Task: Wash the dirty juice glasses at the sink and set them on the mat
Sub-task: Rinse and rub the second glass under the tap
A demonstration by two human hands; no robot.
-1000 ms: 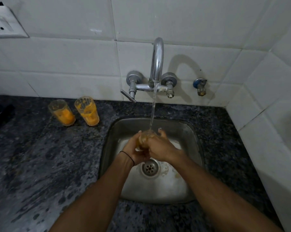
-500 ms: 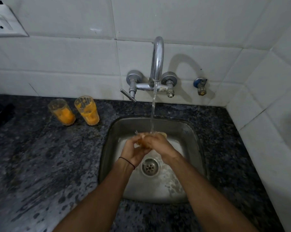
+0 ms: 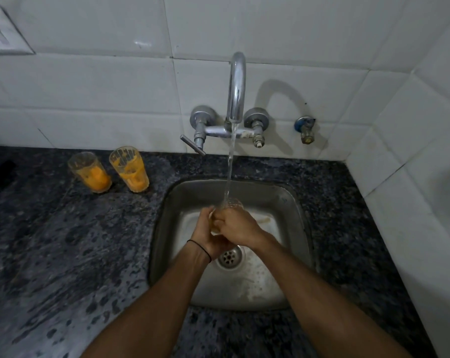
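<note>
Under tap (image 3: 236, 86) water, left hand (image 3: 210, 232) and right hand (image 3: 238, 226) seemingly grip glass (image 3: 231, 204).

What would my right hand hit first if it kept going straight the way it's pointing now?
The right hand points away and leftward, gripping the glass, with the left hand holding it from the other side. So the left hand comes first; beyond it, probably the sink wall, though depth is unclear.

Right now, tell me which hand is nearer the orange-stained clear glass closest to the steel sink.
Left. The left hand is over the steel sink, right of the orange-stained glass; the right hand lies farther right.
</note>
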